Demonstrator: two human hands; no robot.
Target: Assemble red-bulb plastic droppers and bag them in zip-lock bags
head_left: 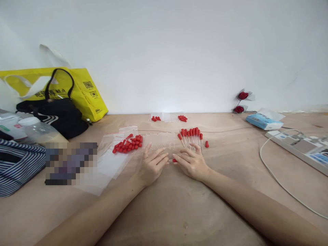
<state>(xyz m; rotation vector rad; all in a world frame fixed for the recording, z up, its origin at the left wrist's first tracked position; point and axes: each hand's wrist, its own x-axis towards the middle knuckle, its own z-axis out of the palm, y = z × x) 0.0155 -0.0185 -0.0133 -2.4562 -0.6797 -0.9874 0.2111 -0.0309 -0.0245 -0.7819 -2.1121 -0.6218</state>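
Dropper [174, 160] between left fingers [161, 158] and right fingers [182, 157]

- Loose red bulbs [131, 145]: rubber-like, smooth, soft sheen
- Row of clear tubes [159, 140]: smooth, see-through; glass or plastic, cannot tell which
- Capped droppers [191, 132]: the same rubbery red over clear, smooth stems
- Zip bags [99, 171]: thin clear plastic film, slightly glossy
- Table [164, 215]: wood-toned top, smooth, faint sheen
- Wall [164, 51]: matt, smooth, painted-looking
- Yellow bag [83, 92]: smooth, coated-looking sheet
- Black bag [70, 116]: soft, matt cloth
- Striped bag [22, 164]: matt cloth, softly creased
- Bottle [47, 132]: translucent plastic, smooth
- Tissue pack [262, 120]: glossy plastic film, soft white paper [272, 114] on top
- Power strip [299, 152]: hard white plastic, smooth
- Cable [270, 176]: smooth plastic sheath
- 2 roses [243, 95]: velvety-looking petals, thin sheer wrap [250, 96]
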